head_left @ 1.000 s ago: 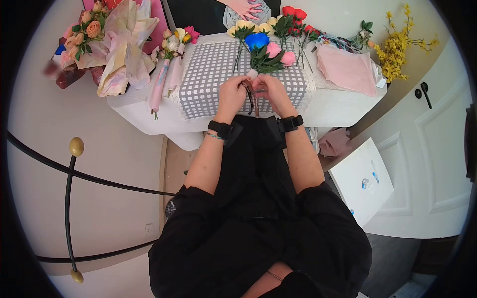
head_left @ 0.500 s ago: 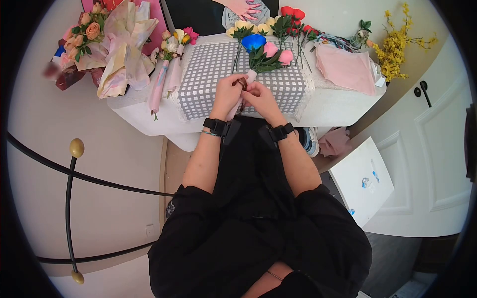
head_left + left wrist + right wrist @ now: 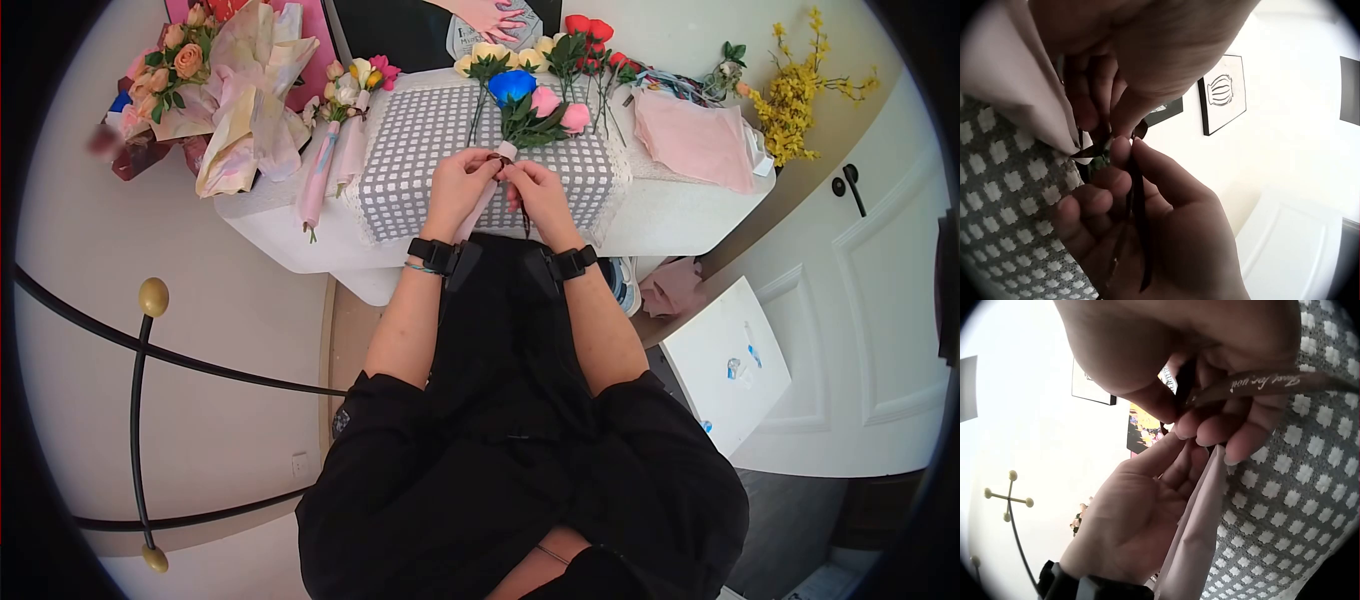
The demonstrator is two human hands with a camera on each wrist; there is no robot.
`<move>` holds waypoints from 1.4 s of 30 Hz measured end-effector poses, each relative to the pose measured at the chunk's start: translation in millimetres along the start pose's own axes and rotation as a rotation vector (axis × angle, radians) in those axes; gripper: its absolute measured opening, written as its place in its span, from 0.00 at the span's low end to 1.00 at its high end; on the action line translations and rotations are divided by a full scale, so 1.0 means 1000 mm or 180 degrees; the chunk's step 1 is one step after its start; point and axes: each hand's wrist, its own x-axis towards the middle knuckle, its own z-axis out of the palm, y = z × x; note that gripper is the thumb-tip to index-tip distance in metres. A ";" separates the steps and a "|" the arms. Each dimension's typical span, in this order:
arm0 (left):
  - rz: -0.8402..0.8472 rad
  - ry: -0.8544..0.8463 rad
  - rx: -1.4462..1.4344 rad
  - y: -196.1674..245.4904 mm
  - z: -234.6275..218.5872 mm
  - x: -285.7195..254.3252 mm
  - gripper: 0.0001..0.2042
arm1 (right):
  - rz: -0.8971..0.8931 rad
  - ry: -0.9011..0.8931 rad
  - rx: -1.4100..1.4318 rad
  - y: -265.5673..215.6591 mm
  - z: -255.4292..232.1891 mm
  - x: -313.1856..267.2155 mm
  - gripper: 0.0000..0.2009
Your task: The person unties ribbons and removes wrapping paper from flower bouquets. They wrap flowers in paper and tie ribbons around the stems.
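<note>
A small bouquet lies on the table with a blue rose, two pink flowers and green leaves pointing away from me. Pale pink wrapping paper covers its stems. My left hand pinches a brown ribbon at the wrapped stems. Close beside it, my right hand pinches the same ribbon between thumb and forefinger. In the left wrist view, ribbon tails hang across the right palm. White lettering shows on the ribbon in the right wrist view. Fingers partly hide where it crosses the stems.
A grey-and-white checked cloth covers the table's middle. Red roses and cream flowers lie behind the bouquet. To the right is folded pink paper. Thin wrapped bouquets and a large peach bouquet are at left.
Both hands have shifted slightly left with the bouquet since a second ago. The ribbon, earlier hanging down between the hands, is now gathered at the stems, and the right fingers have moved up along it.
</note>
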 end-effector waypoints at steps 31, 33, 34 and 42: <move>0.0193 -0.0203 0.1308 -0.007 0.018 0.001 0.10 | 0.0283 0.0422 -0.0386 -0.009 -0.016 -0.006 0.16; 0.0158 -0.0147 0.1379 -0.013 0.019 0.003 0.10 | 0.0008 0.0540 -0.1021 0.001 -0.017 -0.004 0.16; 0.0233 -0.0125 0.1403 -0.016 0.020 0.004 0.10 | 0.0008 0.0538 -0.1023 0.005 -0.019 -0.003 0.16; 0.0155 -0.0157 0.1439 -0.018 0.021 0.008 0.11 | 0.0462 0.0442 0.0193 0.007 -0.014 -0.009 0.10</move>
